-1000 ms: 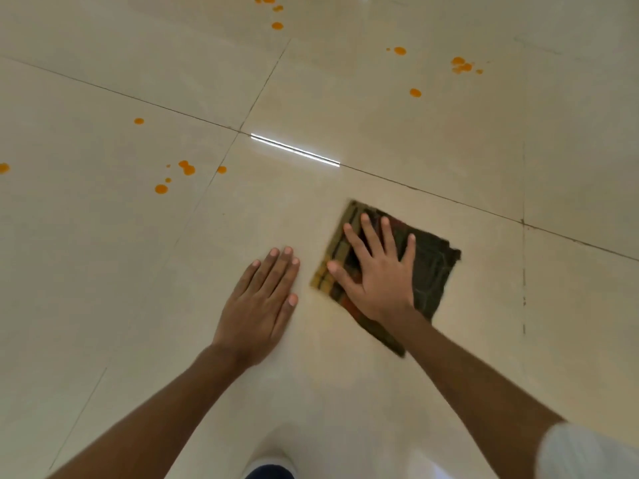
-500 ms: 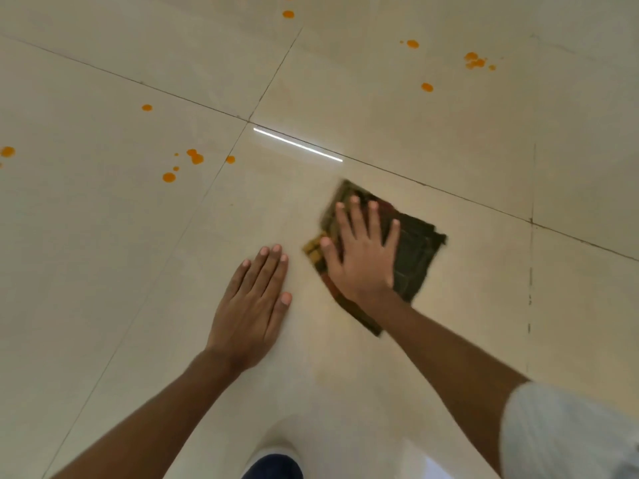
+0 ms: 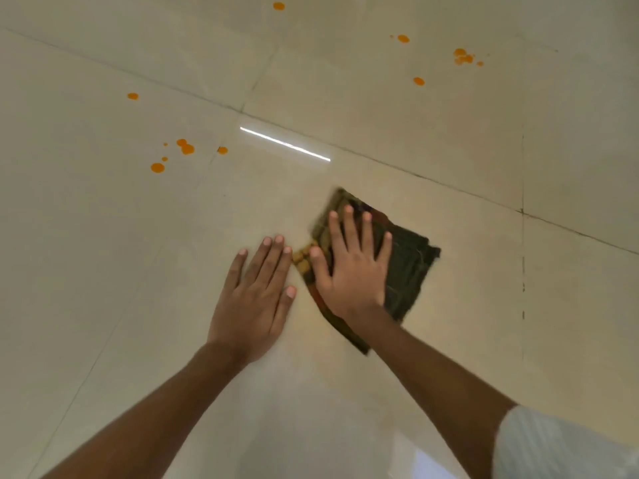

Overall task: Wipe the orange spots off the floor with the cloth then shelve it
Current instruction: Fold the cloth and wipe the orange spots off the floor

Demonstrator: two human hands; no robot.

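Observation:
A dark checked cloth (image 3: 408, 264), folded flat, lies on the cream tiled floor (image 3: 449, 150). My right hand (image 3: 352, 271) presses flat on its left half with fingers spread. Flat on the bare tile just left of the cloth rests my left hand (image 3: 256, 295), its fingertips almost touching the cloth's yellow edge. One cluster of orange spots (image 3: 183, 150) sits to the far left of the cloth. Another cluster of orange spots (image 3: 463, 57) lies at the far right, and a single orange spot (image 3: 278, 6) shows near the top edge.
Dark grout lines (image 3: 380, 162) cross the tiles beyond the cloth. A bright strip of reflected light (image 3: 285, 144) shines on the floor ahead. A white sleeve (image 3: 553, 447) covers my right upper arm at the lower right.
My right hand has slid the cloth to the left, close up against my left hand. The left hand has stayed planted on the tile.

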